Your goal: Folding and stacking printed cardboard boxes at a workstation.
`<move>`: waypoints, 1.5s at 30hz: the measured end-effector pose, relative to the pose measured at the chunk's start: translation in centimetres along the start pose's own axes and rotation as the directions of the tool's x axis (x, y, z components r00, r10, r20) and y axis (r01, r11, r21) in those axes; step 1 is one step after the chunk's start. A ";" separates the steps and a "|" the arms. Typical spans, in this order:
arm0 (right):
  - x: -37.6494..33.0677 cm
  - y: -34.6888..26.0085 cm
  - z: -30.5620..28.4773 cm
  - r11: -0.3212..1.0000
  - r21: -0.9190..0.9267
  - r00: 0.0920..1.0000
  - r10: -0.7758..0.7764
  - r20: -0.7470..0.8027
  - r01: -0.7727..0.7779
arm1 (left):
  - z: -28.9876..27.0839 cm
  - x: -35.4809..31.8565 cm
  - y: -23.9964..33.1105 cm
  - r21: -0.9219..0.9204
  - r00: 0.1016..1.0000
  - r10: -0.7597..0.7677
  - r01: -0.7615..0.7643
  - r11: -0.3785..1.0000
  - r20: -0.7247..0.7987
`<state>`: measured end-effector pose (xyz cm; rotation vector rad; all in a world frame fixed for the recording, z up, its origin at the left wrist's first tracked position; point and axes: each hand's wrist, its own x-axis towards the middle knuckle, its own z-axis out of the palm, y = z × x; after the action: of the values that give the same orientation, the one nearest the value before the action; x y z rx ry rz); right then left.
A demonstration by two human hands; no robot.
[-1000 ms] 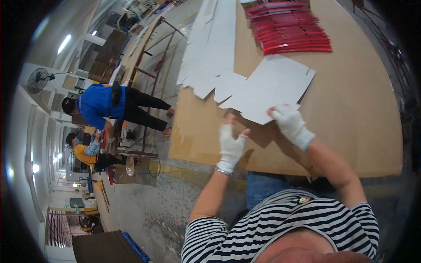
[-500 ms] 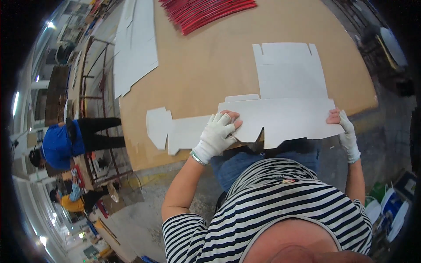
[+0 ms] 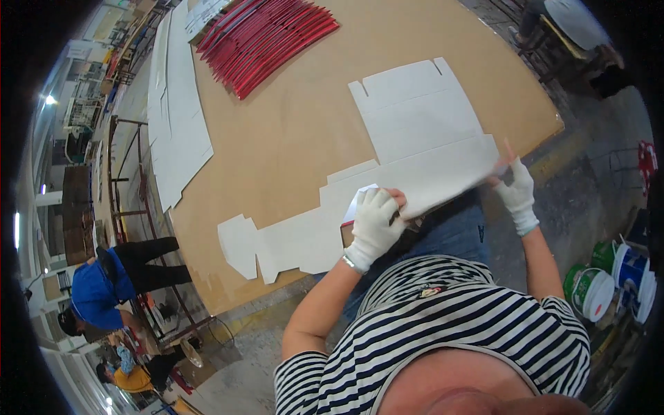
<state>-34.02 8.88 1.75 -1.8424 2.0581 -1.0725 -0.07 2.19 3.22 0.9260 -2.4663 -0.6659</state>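
A white die-cut cardboard box blank (image 3: 429, 159) lies across the near side of the table, with slots, tabs and crease lines. My left hand (image 3: 377, 225), in a white fingerless glove, has its fingers curled over the blank's near edge. Beside those fingers a flap (image 3: 356, 204) is bent up, showing a glossy white face with a red edge. At the blank's right end, my gloved right hand (image 3: 517, 197) has its fingers apart next to the corner. Those fingertips are slightly blurred, and whether they touch the card I cannot tell.
A fanned stack of red flat pieces (image 3: 270, 45) sits at the table's far side. More white blanks (image 3: 176, 117) lie along the left edge of the brown tabletop (image 3: 277, 145). Buckets (image 3: 588, 294) stand on the floor at right. A person in blue (image 3: 104, 287) works at left.
The blank's near edge has been lifted and a flap turned up by my left hand. My right hand has loosened from the right corner. The whole view has shifted and turned.
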 end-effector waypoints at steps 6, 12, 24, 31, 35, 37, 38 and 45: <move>1.4 -0.9 2.7 0.928 0.062 0.923 0.373 -0.091 -0.368 | 3.2 2.4 0.3 0.215 0.951 -0.195 0.248 0.945 -0.241; -5.6 -3.7 5.4 0.564 0.707 0.867 0.479 0.141 -0.427 | 3.9 3.7 2.7 0.348 0.988 -0.127 0.091 0.933 0.083; -3.7 -5.7 6.3 0.978 0.198 0.961 0.122 -0.247 -0.073 | 4.8 1.1 4.1 0.311 0.975 0.043 -0.111 0.944 0.216; 2.4 -5.7 5.2 0.781 -0.201 0.807 -0.570 0.155 0.591 | 1.6 0.0 4.8 0.228 0.928 -0.087 0.002 0.974 0.363; 4.5 -4.2 4.5 0.732 -0.284 0.783 -0.557 0.277 0.620 | -2.5 -8.4 1.6 0.534 0.954 -0.280 0.183 0.825 0.106; 4.5 -4.2 6.0 0.746 -0.276 0.794 -0.541 0.278 0.606 | -5.2 -11.8 -1.1 0.523 0.976 -0.218 0.171 0.835 0.027; 4.9 -3.7 5.9 0.742 -0.272 0.787 -0.546 0.288 0.613 | -5.5 -12.0 -1.5 0.458 0.986 -0.139 0.167 0.873 -0.094; 4.0 -3.3 6.5 0.840 -0.084 0.831 -0.508 0.228 0.537 | -6.4 -10.8 -4.7 -0.197 0.921 -0.324 0.283 0.939 -0.217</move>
<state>-28.60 2.74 0.39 -2.5669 1.5848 -0.8028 13.10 4.72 3.32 1.2597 -2.0368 -0.7874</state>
